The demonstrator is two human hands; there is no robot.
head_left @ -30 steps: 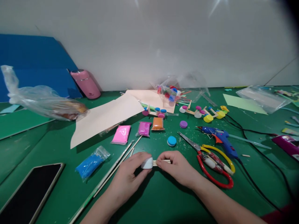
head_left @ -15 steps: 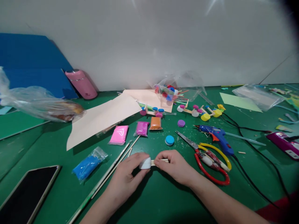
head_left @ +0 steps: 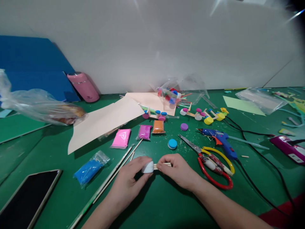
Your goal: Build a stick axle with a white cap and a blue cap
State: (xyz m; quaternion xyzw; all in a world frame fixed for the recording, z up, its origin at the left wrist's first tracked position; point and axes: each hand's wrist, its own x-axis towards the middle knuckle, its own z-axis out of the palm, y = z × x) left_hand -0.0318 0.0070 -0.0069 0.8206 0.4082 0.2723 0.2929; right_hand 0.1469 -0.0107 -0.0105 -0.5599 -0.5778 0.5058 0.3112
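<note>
Between the thumb and fingers of my left hand are white bottle caps, seemingly two side by side. My right hand pinches a few short wooden sticks, whose left ends meet the caps; whether they are fixed there I cannot tell. Beyond my hands a blue cap lies on the green table, with a purple cap farther back. Scissors with red and yellow handles rest to the right of my right hand. Long thin sticks lie beside my left forearm.
A blue glue gun with a black cord lies on the right. Clay packets, one of them blue, sit left and ahead. A phone is at the near left. Small cap-wheeled cars, a paper sheet and a pink bottle stand behind.
The view has shifted very slightly. Both hands keep the same hold on the caps and sticks, with no other visible movement.
</note>
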